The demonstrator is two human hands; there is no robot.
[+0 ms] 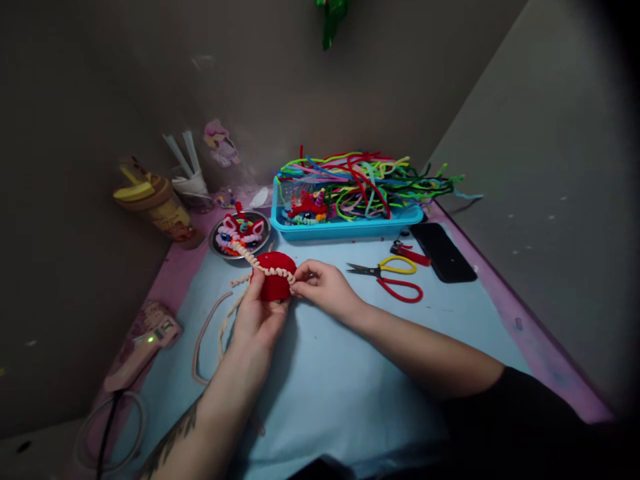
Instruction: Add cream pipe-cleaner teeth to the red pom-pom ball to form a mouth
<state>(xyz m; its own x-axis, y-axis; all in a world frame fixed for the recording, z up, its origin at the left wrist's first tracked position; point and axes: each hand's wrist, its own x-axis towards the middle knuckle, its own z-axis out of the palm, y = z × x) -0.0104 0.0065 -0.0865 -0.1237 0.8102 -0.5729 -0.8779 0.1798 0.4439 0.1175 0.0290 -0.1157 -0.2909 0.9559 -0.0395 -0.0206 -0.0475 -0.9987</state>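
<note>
My left hand (260, 317) is closed around a round red piece (276, 288), thumb on its near left side. Across the front of this piece runs a cream twisted pipe cleaner (273, 271), trailing off to the upper left. My right hand (323, 287) pinches the cream strand's right end with thumb and fingertips, at the red piece's right edge. More cream strands (223, 327) hang down behind my left hand. Just beyond, a metal bowl (215, 248) holds a colourful pipe-cleaner figure (243, 230) with pink ears.
A blue tray (345, 231) of many-coloured pipe cleaners (370, 180) stands at the back. To the right lie scissors (385, 272), a small red-handled tool (413, 254) and a black phone (443, 252). A lidded cup (165, 210) and a pink device (145, 347) are at left.
</note>
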